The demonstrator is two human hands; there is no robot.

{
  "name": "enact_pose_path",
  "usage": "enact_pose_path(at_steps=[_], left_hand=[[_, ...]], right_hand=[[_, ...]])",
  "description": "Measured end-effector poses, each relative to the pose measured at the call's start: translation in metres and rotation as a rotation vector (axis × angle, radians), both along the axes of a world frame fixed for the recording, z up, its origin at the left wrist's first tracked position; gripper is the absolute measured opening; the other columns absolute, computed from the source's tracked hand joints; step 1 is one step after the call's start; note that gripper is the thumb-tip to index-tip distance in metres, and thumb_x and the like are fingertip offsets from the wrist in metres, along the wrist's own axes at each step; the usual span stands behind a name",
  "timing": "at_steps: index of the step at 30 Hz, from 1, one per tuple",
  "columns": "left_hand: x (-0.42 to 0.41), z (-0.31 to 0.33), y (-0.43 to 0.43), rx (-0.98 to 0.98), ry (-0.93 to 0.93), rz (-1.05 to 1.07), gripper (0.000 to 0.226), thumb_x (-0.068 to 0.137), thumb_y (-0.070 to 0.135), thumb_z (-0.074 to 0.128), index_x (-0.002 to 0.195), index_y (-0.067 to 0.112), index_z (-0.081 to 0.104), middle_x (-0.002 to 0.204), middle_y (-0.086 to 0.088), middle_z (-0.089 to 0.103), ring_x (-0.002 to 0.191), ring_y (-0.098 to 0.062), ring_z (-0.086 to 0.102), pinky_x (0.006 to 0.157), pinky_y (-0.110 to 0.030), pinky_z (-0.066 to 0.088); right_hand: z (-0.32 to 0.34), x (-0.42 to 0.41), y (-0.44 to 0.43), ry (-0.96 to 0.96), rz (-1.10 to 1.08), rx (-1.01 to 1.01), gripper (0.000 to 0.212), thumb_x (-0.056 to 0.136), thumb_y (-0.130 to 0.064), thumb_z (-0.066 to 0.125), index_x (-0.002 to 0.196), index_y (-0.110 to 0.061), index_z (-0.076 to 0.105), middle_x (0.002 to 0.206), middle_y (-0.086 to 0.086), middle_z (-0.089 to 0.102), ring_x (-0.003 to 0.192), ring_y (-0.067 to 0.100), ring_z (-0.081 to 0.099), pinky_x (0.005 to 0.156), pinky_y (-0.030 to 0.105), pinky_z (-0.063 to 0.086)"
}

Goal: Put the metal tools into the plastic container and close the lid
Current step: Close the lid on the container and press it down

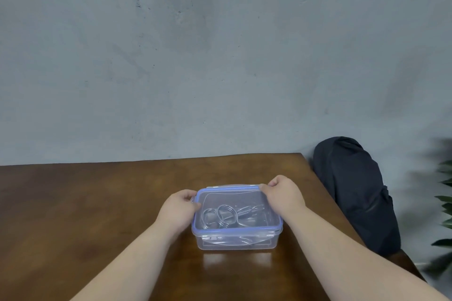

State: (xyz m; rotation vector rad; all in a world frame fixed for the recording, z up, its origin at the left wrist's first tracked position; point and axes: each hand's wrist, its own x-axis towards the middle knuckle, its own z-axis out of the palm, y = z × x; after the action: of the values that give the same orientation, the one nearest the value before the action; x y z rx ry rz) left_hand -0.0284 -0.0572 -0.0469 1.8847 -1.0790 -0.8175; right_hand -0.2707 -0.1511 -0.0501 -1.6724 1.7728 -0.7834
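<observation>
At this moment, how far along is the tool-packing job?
Done: the metal tools lie inside the plastic container, and the lid sits on top. In hand: the left hand and right hand grip the lid's side edges. Left: whether the side and far latches are snapped down cannot be told.

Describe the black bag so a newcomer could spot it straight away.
Start at the brown wooden table against the grey wall. Off its far right corner a black bag leans against that wall, beyond the right hand on the box. It is the only dark, soft, rounded thing there, with green leaves further right.
</observation>
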Motion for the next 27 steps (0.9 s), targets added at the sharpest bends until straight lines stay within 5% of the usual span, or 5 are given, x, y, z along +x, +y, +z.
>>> enact_pose_path(at_steps=[5, 11, 17, 22, 27], left_hand=[[0.003, -0.001, -0.005, 0.022, 0.039, 0.011, 0.025, 0.087, 0.002, 0.066, 0.090, 0.024, 0.076, 0.089, 0.001, 0.079, 0.078, -0.020, 0.076, 0.066, -0.031, 0.057], [0.005, 0.000, -0.012, 0.081, 0.097, 0.034, 0.022, 0.091, -0.004, 0.057, 0.092, 0.013, 0.072, 0.059, -0.007, 0.067, 0.042, -0.019, 0.051, 0.041, -0.022, 0.040], [-0.004, 0.005, -0.014, 0.117, -0.023, -0.029, 0.023, 0.088, 0.002, 0.053, 0.098, 0.018, 0.065, 0.097, -0.004, 0.073, 0.088, -0.020, 0.069, 0.078, -0.035, 0.057], [-0.004, -0.005, -0.014, 0.068, 0.242, -0.104, 0.070, 0.092, -0.004, 0.049, 0.157, 0.012, 0.030, 0.152, -0.009, 0.049, 0.128, -0.029, 0.058, 0.103, -0.046, 0.053], [-0.003, -0.014, -0.006, -0.030, 0.624, -0.101, 0.070, 0.094, -0.019, 0.042, 0.156, 0.012, 0.031, 0.139, -0.013, 0.060, 0.111, -0.032, 0.070, 0.077, -0.041, 0.061]], right_hand=[[-0.009, -0.001, 0.002, -0.063, -0.023, -0.009, 0.026, 0.092, -0.036, 0.065, 0.076, -0.017, 0.056, 0.072, 0.002, 0.063, 0.066, 0.020, 0.057, 0.055, 0.033, 0.042], [-0.009, 0.000, 0.003, -0.126, -0.035, 0.015, 0.027, 0.092, -0.037, 0.065, 0.083, -0.012, 0.061, 0.080, 0.008, 0.070, 0.079, 0.028, 0.066, 0.059, 0.035, 0.046], [-0.012, 0.000, 0.004, -0.178, -0.017, 0.028, 0.025, 0.094, -0.036, 0.064, 0.089, -0.011, 0.061, 0.084, 0.006, 0.069, 0.077, 0.022, 0.063, 0.060, 0.033, 0.045], [-0.019, -0.001, 0.003, -0.469, 0.041, 0.076, 0.013, 0.099, -0.017, 0.061, 0.111, -0.018, 0.066, 0.107, 0.000, 0.068, 0.091, 0.014, 0.065, 0.071, 0.027, 0.050], [-0.023, 0.001, 0.003, -0.825, 0.135, 0.244, 0.029, 0.101, -0.002, 0.048, 0.111, -0.012, 0.073, 0.105, 0.020, 0.077, 0.088, 0.034, 0.073, 0.084, 0.048, 0.058]])
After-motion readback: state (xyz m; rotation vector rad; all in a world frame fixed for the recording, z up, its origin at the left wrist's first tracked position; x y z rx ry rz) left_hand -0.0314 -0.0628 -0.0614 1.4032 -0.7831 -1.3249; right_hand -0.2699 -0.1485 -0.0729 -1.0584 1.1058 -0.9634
